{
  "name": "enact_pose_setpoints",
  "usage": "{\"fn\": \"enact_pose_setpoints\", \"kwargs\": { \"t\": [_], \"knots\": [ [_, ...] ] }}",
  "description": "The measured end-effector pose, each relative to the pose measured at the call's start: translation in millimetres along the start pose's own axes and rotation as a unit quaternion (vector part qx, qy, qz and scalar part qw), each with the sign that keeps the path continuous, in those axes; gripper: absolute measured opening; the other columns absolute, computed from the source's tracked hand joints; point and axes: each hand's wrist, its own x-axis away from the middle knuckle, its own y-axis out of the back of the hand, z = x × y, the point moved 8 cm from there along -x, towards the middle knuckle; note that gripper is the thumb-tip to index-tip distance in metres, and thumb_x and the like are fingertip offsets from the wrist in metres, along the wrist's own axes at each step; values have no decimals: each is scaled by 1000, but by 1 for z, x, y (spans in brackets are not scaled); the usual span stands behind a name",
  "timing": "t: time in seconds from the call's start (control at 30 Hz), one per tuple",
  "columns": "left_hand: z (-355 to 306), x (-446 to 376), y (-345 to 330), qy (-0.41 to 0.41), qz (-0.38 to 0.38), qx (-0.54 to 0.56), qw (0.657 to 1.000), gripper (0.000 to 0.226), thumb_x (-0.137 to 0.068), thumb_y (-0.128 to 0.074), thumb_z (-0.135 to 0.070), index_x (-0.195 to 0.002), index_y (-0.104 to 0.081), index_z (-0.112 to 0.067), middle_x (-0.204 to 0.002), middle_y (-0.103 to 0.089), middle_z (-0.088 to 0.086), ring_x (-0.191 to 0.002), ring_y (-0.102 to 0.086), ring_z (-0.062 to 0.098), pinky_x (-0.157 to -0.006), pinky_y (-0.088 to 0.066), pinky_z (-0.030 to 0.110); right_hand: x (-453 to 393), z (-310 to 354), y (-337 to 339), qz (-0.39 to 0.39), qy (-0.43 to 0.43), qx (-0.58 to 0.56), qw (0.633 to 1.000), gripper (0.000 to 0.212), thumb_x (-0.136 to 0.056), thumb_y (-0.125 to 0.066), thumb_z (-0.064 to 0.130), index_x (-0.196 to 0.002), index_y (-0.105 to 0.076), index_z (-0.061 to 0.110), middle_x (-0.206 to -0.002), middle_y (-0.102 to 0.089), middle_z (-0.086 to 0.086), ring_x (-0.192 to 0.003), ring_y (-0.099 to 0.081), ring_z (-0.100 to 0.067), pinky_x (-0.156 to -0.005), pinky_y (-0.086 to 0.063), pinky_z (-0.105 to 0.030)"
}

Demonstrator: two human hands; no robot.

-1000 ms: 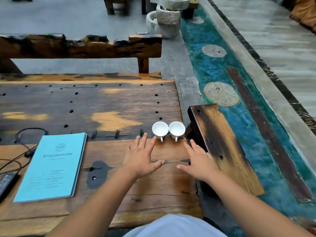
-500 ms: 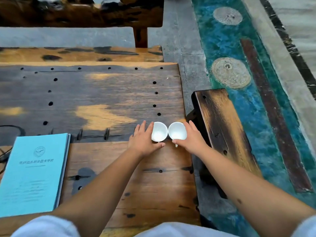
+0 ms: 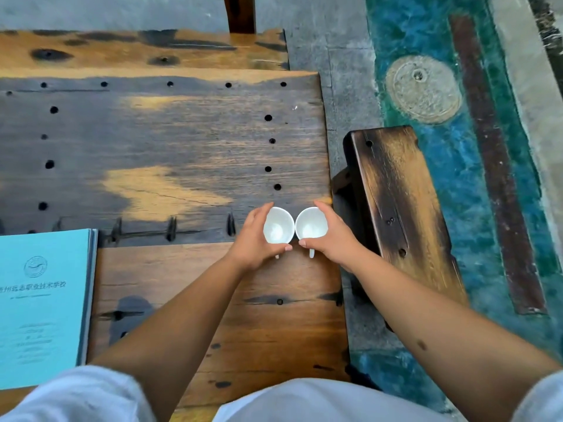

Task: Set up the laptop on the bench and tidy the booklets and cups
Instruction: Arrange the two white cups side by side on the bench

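Head view, looking down at a big wood table (image 3: 170, 153) w/ lots of small round holes in it. Two small white cups sit side by side near the table's right edge, rims touching. The left cup (image 3: 277, 226) has the left hand (image 3: 254, 242) curled round it, fingers behind it & thumb in front. The right cup (image 3: 310, 224) has the right hand (image 3: 333, 239) curled round it the same way. Both cups look empty inside. Little white handles poke out under the thumbs, toward the person.

A stack of blue booklets (image 3: 42, 303) lies at the left on the near part of the table, well apart from the cups, partly cut off by the picture edge. No laptop can be seen.

Just right of the table is a dark wood bench (image 3: 399, 208), close beside the right hand. Past it the floor is blue-green (image 3: 457, 166) w/ a round stone disc (image 3: 423, 89) set in it. A second plank (image 3: 137, 50) runs along the far side of the table. Pale sleeves (image 3: 82, 394) show at the bottom.

Vs 0.5 s ago: both hands have closed in more round the cups. The cups stayed where they were on the table. The camera has tipped further down & nearer, so the far bench back is out of the picture.
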Motion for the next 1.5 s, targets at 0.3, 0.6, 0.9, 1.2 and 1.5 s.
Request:
{"fn": "enact_pose_setpoints", "kwargs": {
  "t": [0.3,0.6,0.9,1.2,1.5],
  "knots": [
    [1,6,3,23,-8,69,997,99,-62,-89,-40,-144,-32,-37,-137,-47,-2,-119,-44,15,-97,-35,30,5,5,-2,-18,-3,3,1000,91,-64,-89,32,-139,-39,34,-133,-51,-2,-118,-49,-24,-94,-45,-38],
    [12,86,-7,26,-2,49,998,100,-59,-91,-39,-143,-36,-35,-128,-51,-6,-112,-47,13,-91,-37,24,76,-16,-26,2,1,-3,1000,88,-66,-89,29,-138,-39,35,-125,-46,6,-110,-46,-18,-86,-41,-30],
    [34,196,-52,35,3,1,999,98,-56,-89,-44,-139,-35,-39,-115,-50,-9,-99,-47,11,-79,-38,20,178,-70,-60,30,-11,38,999,97,-64,-90,32,-144,-36,31,-130,-49,0,-109,-45,-17,-86,-38,-28],
    [61,259,-95,48,28,10,998,100,-57,-88,-46,-141,-33,-38,-130,-51,-6,-109,-47,13,-89,-38,25,241,-111,-87,23,-20,44,999,96,-61,-91,33,-141,-38,33,-127,-53,2,-113,-51,-19,-92,-46,-34],
    [60,276,-116,13,44,2,999,97,-63,-88,-35,-143,-33,-33,-138,-47,-2,-117,-41,11,-94,-33,24,256,-131,-94,9,-23,29,999,95,-60,-91,30,-140,-39,35,-129,-51,2,-113,-48,-17,-90,-41,-31]
  ]
}}
